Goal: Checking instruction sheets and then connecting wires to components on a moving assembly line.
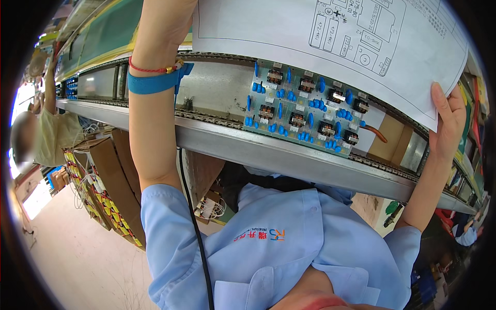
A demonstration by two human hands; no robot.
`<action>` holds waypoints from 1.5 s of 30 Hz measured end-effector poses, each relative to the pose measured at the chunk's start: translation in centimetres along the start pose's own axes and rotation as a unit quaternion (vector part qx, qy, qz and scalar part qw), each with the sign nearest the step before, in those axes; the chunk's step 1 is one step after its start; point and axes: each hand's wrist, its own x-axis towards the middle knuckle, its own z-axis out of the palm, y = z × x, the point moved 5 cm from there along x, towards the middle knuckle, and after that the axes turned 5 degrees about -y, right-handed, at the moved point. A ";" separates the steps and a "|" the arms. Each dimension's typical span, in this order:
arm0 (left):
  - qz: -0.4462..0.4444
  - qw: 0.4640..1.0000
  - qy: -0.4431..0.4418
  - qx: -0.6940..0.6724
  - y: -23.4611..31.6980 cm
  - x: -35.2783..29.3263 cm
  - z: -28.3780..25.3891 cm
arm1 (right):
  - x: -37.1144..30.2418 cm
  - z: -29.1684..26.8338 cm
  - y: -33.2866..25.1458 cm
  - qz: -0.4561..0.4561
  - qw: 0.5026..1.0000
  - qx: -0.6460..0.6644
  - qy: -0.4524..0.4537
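A large white sheet of paper (268, 36), printed with a circuit layout drawing, spreads across the upper right. My right hand (448, 116) pinches its lower right corner, with the thumb on the printed face. At the upper left, my left hand (166, 26) is beside the paper's left edge. Its fingers run out of the picture, so their grip is hidden. A blue strap (152, 83) and a red cord circle that wrist. Below the paper lies a panel of green circuit boards (281, 111) on the conveyor, carrying blue disc parts and several black coils.
The conveyor's metal front rail (227, 139) runs between my body and the boards. A black cable (188, 206) hangs from my left side. Cardboard boxes (111, 175) with wired parts stand at the left, near another person (57, 134). A brown-orange tube (374, 133) pokes out beside the boards.
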 end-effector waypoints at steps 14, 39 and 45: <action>-0.028 1.000 0.007 -0.003 0.0 0.4 0.2 | 0.4 0.0 0.1 -0.001 1.000 -0.021 0.006; -0.075 0.997 0.022 0.020 -0.3 -0.1 -1.1 | 0.0 0.8 -0.8 -0.005 0.996 0.087 0.021; -0.081 0.996 0.005 0.040 0.0 0.1 -0.7 | 0.4 -0.3 0.1 -0.001 0.998 0.054 0.016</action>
